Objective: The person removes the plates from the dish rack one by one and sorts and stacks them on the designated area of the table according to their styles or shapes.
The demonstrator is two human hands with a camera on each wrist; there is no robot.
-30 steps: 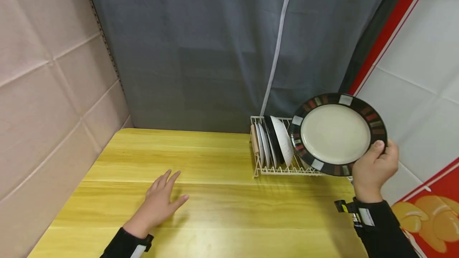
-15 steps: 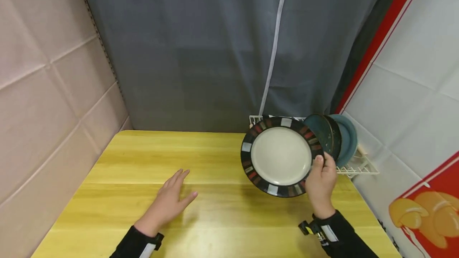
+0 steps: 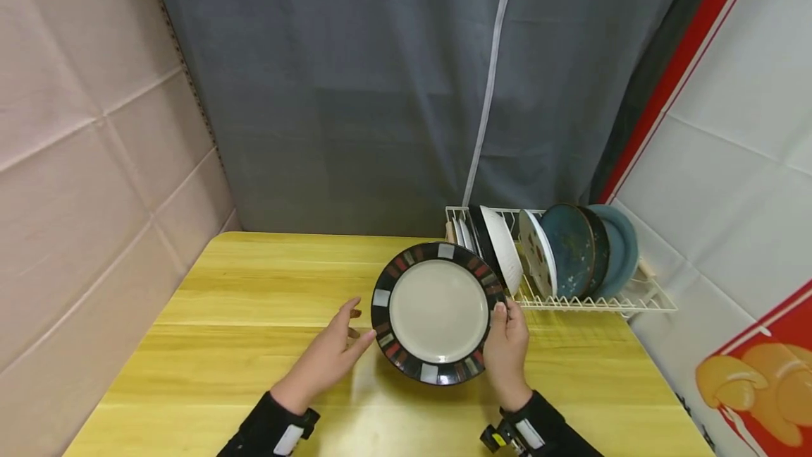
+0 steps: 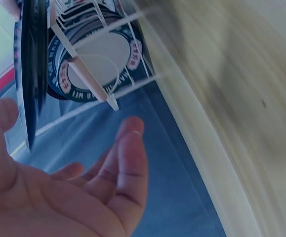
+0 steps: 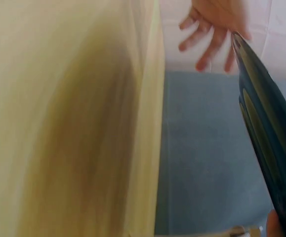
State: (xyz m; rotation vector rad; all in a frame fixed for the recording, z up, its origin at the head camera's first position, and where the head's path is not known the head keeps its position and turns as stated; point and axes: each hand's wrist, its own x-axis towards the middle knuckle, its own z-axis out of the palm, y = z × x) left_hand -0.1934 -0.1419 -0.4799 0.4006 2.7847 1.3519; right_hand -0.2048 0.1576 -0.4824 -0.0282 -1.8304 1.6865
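A round plate [image 3: 438, 310] with a cream middle and a dark rim of coloured blocks is held above the table. My right hand [image 3: 507, 348] pinches its right rim, thumb on the upper face. At the opposite rim is my left hand [image 3: 326, 362], fingers spread and relaxed, thumb tip beside the edge; whether it touches cannot be told. In the left wrist view the plate [image 4: 29, 74] appears edge-on, with my left hand [image 4: 78, 192] open below it. The right wrist view shows the plate's dark underside [image 5: 266, 118] and the left hand [image 5: 214, 24] near its far edge.
A white wire dish rack [image 3: 571, 305] stands at the table's back right. In it are a white bowl [image 3: 504, 249], a patterned white plate [image 3: 538, 252], blue dishes [image 3: 567, 249] and several others. The wooden table [image 3: 254, 302] meets a grey curtain [image 3: 349, 125] behind.
My right hand has carried the plate left and toward me, away from over the rack, uncovering the dishes there. My left hand has moved right, up to the plate's left edge.
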